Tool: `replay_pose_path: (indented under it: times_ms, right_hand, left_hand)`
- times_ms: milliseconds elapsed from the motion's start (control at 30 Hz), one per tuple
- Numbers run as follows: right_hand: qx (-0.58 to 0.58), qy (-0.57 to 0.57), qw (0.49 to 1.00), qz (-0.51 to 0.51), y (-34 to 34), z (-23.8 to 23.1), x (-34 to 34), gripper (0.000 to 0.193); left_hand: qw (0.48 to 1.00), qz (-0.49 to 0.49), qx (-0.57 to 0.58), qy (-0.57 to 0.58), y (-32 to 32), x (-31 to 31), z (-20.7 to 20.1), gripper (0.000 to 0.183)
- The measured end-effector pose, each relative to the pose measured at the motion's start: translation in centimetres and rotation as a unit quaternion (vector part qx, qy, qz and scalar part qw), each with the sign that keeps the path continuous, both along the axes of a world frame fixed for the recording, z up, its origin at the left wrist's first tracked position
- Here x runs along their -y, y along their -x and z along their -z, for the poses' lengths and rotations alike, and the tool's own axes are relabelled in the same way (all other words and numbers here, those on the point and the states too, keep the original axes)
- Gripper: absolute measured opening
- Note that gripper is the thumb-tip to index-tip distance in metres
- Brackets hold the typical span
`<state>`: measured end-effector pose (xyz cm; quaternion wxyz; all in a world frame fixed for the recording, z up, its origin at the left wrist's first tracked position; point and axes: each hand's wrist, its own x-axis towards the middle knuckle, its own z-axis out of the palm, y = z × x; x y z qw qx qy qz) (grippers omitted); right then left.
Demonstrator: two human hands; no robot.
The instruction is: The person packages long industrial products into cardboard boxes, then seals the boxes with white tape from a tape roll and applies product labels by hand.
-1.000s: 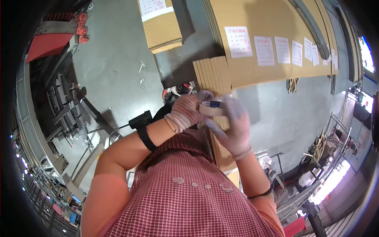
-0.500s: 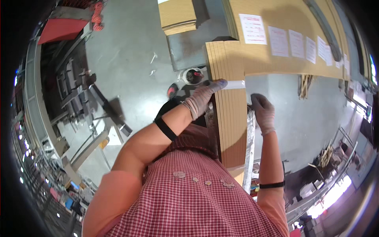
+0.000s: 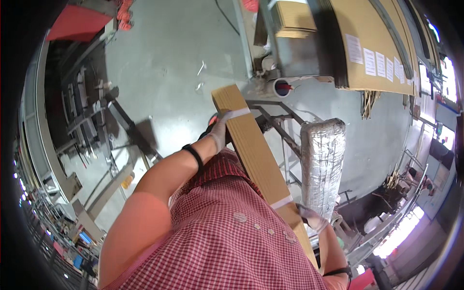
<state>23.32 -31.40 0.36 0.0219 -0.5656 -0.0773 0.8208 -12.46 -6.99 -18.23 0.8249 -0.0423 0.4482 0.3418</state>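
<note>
A long bundle of flat brown cardboard (image 3: 258, 154) slants across the front of my checked apron, with a white band round it near each end. My gloved left hand (image 3: 220, 131) grips its left edge just below the far band. At the near band, my gloved right hand (image 3: 313, 220) holds the right edge, its fingers partly hidden against the cardboard. To the right of the bundle, apart from it, is a narrow bench top (image 3: 324, 164) wrapped in shiny silver film.
Dark metal legs (image 3: 280, 128) stand between bundle and bench. Beyond is a white bucket (image 3: 281, 88). Large cardboard sheets with paper labels (image 3: 382, 63) are stacked at the far right, near a smaller cardboard stack (image 3: 296, 17). Metal frames (image 3: 89, 106) line the left.
The bundle has come off the silver bench and swung left, now tilted. My right hand, free before, has moved nearer and taken hold at the near band.
</note>
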Motion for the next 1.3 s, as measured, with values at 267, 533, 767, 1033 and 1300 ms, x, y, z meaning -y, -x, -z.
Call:
replay_pose_path:
  times_ms: [267, 533, 767, 1033, 1300]
  right_hand:
    - [0.042, 0.112, 0.993, 0.004, 8.7, -4.1, -7.9, 0.076]
    - [0.022, 0.178, 0.982, 0.058, 9.7, 11.6, -9.2, 0.052]
    - [0.035, 0.192, 0.971, 0.138, 10.6, 9.8, -7.8, 0.046]
    - [-0.044, -0.254, 0.938, -0.231, 6.9, 8.0, -3.9, 0.060]
    - [0.115, -0.086, 0.988, 0.057, 2.5, 8.0, 33.8, 0.100]
  left_hand:
    - [0.949, 0.132, 0.080, 0.274, -3.4, 15.4, 3.3, 0.067]
    - [0.879, 0.237, 0.225, 0.348, -6.2, 19.2, -4.6, 0.080]
    - [0.923, 0.209, 0.216, 0.239, -6.7, 22.4, -4.3, 0.070]
    - [0.889, 0.273, 0.213, 0.299, -6.0, 20.5, -3.5, 0.060]
    - [0.966, 0.153, 0.206, 0.010, -1.8, 3.4, -4.2, 0.067]
